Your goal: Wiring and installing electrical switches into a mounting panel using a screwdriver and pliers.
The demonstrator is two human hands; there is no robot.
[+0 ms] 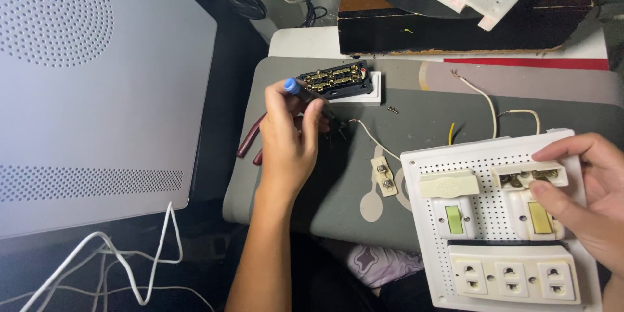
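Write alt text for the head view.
A person's left hand holds a blue-capped screwdriver over a grey table, while the right hand grips a switch on a white perforated board with sockets. Red-handled pliers lie beside the left hand.

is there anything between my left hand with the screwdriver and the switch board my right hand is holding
Nothing tall blocks the way. Between the left hand, holding the blue-tipped screwdriver, and the white perforated switch board under the right hand, only a small loose terminal piece and a thin white wire lie flat on the grey mat.
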